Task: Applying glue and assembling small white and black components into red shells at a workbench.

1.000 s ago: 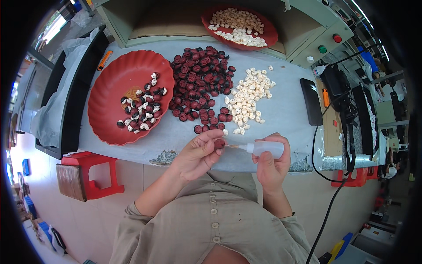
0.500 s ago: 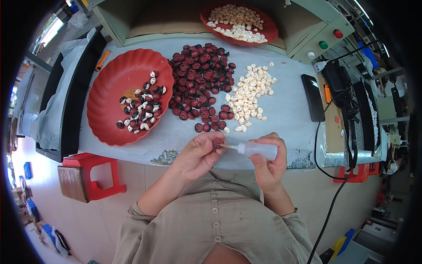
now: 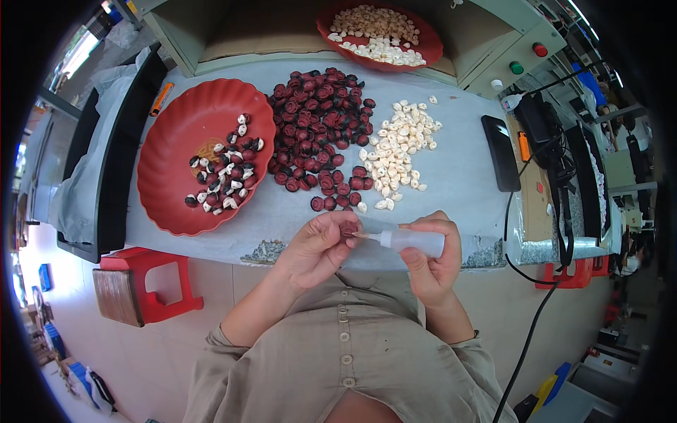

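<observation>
Between thumb and fingers, my left hand (image 3: 314,248) pinches a small dark-red cup-shaped piece (image 3: 348,229). My right hand (image 3: 436,261) is closed round a white squeeze bottle (image 3: 416,241) lying sideways, its thin nozzle tip at the red piece. Just beyond my hands spreads a heap of dark-red and black cup-shaped pieces (image 3: 317,123). To its right lies a pile of cream shell-like pieces (image 3: 402,151). A red scalloped tray (image 3: 166,169) on the left holds several joined red, black and white pieces (image 3: 229,176).
A second red tray (image 3: 430,49) with cream pieces sits in the pale green cabinet (image 3: 247,28) at the back. On the right are a black phone (image 3: 501,155) and cables. A black bin (image 3: 116,162) stands left; a red stool (image 3: 151,282) is below the table.
The view has shifted very slightly. Both hands keep nearly the same pose, with the bottle's nozzle still at the red piece.
</observation>
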`<state>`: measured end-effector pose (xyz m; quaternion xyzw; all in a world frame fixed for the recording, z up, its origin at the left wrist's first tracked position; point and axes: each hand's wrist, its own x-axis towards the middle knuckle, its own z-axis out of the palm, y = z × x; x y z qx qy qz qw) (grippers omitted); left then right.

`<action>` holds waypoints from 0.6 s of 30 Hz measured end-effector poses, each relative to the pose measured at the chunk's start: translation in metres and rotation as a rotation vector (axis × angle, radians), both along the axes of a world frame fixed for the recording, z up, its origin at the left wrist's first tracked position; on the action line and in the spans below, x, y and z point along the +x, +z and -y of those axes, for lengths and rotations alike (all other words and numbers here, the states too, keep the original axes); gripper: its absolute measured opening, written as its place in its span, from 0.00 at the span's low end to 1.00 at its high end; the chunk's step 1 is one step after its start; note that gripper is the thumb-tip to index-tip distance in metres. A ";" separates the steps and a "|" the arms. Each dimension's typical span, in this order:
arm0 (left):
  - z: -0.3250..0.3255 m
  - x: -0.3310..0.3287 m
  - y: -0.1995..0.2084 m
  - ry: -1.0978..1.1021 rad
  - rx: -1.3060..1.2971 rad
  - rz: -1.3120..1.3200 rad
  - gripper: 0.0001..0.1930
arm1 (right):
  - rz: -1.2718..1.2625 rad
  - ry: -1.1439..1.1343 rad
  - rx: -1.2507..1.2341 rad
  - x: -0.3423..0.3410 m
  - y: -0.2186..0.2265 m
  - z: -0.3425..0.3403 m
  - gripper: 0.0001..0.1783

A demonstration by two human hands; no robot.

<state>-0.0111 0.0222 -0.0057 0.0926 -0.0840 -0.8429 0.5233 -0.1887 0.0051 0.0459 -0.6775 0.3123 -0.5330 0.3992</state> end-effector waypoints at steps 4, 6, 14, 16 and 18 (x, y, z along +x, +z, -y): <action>-0.001 -0.001 -0.001 0.010 0.006 0.027 0.16 | -0.042 0.000 -0.016 -0.001 0.001 -0.003 0.15; -0.002 -0.001 -0.002 0.028 0.013 0.061 0.15 | -0.040 -0.045 -0.062 0.000 0.000 -0.004 0.16; -0.001 0.000 -0.002 0.011 -0.001 0.003 0.15 | -0.164 -0.057 -0.231 0.000 0.006 -0.004 0.18; -0.001 -0.001 -0.002 0.021 -0.005 0.013 0.15 | -0.175 -0.050 -0.253 0.000 0.009 -0.005 0.18; -0.001 -0.001 -0.001 0.031 -0.010 0.024 0.15 | -0.207 -0.057 -0.284 -0.001 0.011 -0.006 0.19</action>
